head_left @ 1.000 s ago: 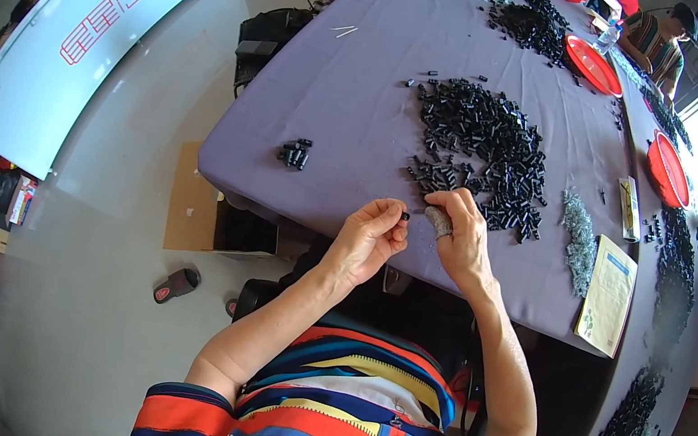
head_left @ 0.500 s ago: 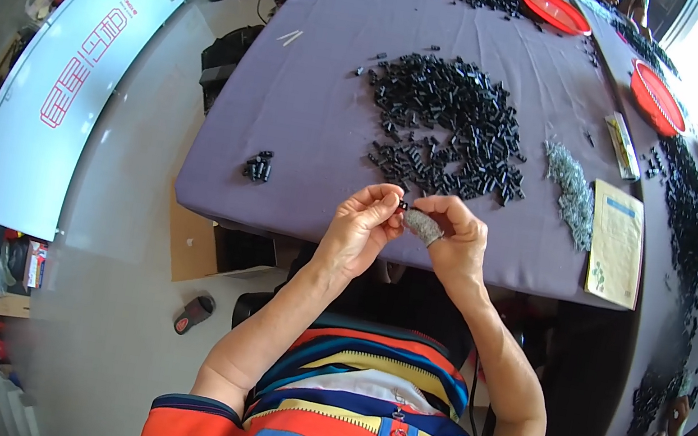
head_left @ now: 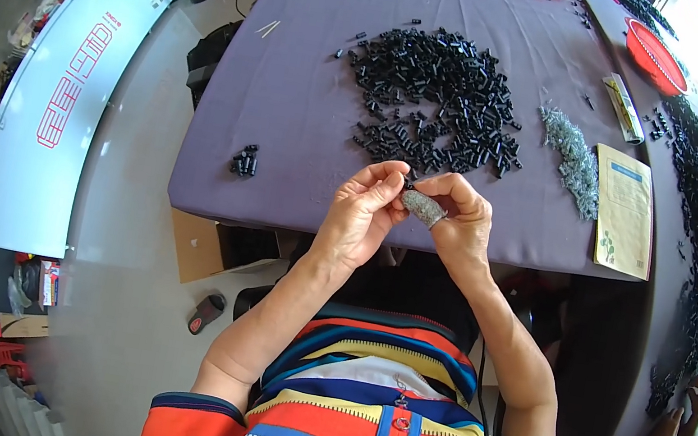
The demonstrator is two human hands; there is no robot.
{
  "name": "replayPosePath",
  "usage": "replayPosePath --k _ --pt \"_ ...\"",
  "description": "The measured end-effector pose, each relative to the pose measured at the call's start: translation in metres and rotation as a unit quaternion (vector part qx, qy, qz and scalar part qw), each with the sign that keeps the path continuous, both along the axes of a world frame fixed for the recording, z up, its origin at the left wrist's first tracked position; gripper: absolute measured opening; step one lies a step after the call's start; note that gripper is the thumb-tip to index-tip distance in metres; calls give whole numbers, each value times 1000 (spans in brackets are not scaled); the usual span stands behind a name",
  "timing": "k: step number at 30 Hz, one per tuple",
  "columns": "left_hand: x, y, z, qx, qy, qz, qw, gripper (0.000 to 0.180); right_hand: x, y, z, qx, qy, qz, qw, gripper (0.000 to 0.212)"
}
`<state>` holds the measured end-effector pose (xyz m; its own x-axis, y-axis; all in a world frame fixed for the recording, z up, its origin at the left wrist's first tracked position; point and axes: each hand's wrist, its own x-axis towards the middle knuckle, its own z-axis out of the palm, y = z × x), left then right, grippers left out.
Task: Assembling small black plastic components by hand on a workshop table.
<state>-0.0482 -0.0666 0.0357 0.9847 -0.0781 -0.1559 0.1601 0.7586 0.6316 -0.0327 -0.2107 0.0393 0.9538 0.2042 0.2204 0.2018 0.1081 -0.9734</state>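
My left hand (head_left: 357, 210) is closed in a pinch on a small black cylindrical piece (head_left: 411, 174) above the table's near edge. Against it, from the other side, come the fingertips of my right hand (head_left: 462, 222), which is also closed. A grey speckled clump (head_left: 423, 209) sits in the right hand's curled fingers; its exact kind is too small to tell. Just beyond both hands lies a large pile of black cylindrical pieces (head_left: 443, 87). A heap of thin, shiny grey bits (head_left: 573, 158) is to its right. Far to the left stands a small group of black pieces (head_left: 244, 159).
A purple cloth covers the table (head_left: 283, 116). On the right lie a tan envelope (head_left: 624, 211) and a narrow yellowish box (head_left: 624, 108). A red basket (head_left: 656, 57) and more black pieces (head_left: 691, 190) are on the adjoining table. Other people's hands (head_left: 696, 392) show at the edges.
The view has shifted, so the table sits higher in the picture. Both hands stay together at the black piece, with slight finger movement.
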Motion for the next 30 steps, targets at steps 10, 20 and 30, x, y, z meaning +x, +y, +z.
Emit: replayPosePath --k 10,20,30 --pt "-19 -7 -24 -5 16 33 999 16 -14 -4 -18 -45 -26 -10 999 26" --pt "-21 -10 -12 -13 -34 53 998 16 -16 -5 -10 -74 -71 -32 994 27" --pt "-29 -16 -9 -22 -57 51 997 21 -20 -11 -4 -72 -94 -46 992 23"
